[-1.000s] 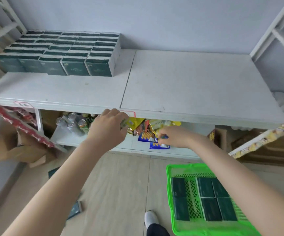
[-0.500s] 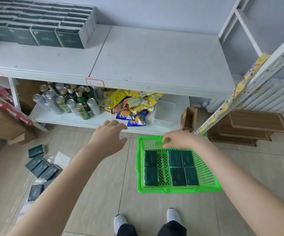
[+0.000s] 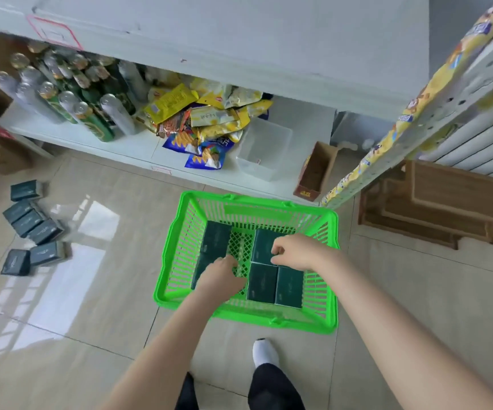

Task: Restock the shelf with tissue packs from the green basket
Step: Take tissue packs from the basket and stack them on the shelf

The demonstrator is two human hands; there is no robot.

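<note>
Dark green rectangular tissue packs (image 3: 261,282) lie flat in the bright green slatted plastic basket (image 3: 177,247) on the beige tiled floor (image 3: 97,306) below the white shelf (image 3: 239,39), long axes running toward it. Both hands, half a second ago above the rim, are now inside: left hand (image 3: 220,276) with fingers curled on the left pack (image 3: 214,239), right hand (image 3: 294,253) pinching an upper-right pack (image 3: 261,247).

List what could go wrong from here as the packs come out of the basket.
1. Both hands, left hand and right hand, reach into the green basket at once; taking several tissue packs per hand may let one slip.
2. Loose packs on the floor lie to the left, a trip hazard.
3. The foot stands close to the basket; stepping forward could kick it.
</note>
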